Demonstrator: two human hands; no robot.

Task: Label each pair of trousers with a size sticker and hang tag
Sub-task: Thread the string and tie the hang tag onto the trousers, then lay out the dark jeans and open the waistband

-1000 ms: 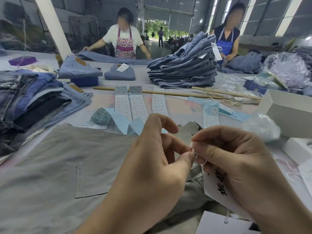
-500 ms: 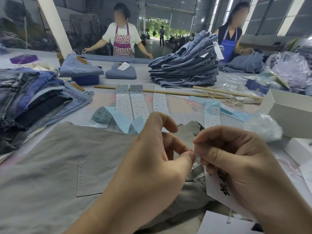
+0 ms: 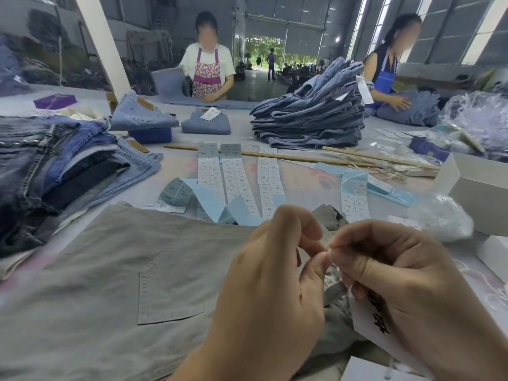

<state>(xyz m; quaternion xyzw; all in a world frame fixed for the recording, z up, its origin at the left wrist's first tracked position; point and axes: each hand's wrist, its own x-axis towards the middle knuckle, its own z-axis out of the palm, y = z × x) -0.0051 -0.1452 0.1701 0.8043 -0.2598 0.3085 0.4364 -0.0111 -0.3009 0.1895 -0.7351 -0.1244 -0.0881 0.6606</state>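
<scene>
Hang tag [image 3: 368, 314] held over grey trousers [image 3: 115, 270], lower right.
Right hand [image 3: 398, 273] curls round it; left hand [image 3: 272, 276] fingertips pinch its string, grips meeting.

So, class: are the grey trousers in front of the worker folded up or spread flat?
Spread flat: the grey trousers lie open across the table, back pocket showing.

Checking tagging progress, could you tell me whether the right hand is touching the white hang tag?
Touching: the head view shows the right hand gripping the white hang tag.
</scene>
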